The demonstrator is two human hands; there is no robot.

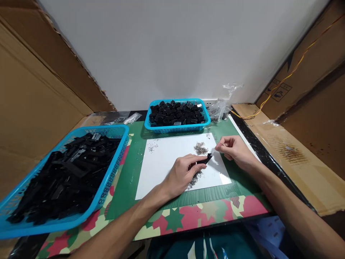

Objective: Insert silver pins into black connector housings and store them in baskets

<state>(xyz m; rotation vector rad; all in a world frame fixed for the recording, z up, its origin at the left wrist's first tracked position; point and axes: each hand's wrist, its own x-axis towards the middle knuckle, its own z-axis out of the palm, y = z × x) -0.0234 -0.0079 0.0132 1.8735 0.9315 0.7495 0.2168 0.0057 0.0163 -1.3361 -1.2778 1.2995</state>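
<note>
My left hand (185,169) grips a small black plastic part (207,159) between thumb and fingers, just above a white sheet (167,162). To its right, my right hand (232,148) is closed in a pinch; whatever sits between the fingertips is too small to name. Beyond the black part lies a pile of tiny brassy metal pieces (201,148), perhaps springs. A second pile of fine grey metal pieces (194,180) lies partly under my left hand. Some more thin dark bits (152,146) are scattered at the sheet's far left corner.
A blue basket (147,126) of small black parts stands at the back. At left, a larger blue basket (125,131) holds long black parts. Clear plastic bags (219,109) lie by the wall. Cardboard walls (309,97) flank both sides; a yellow cable (292,73) runs down at right.
</note>
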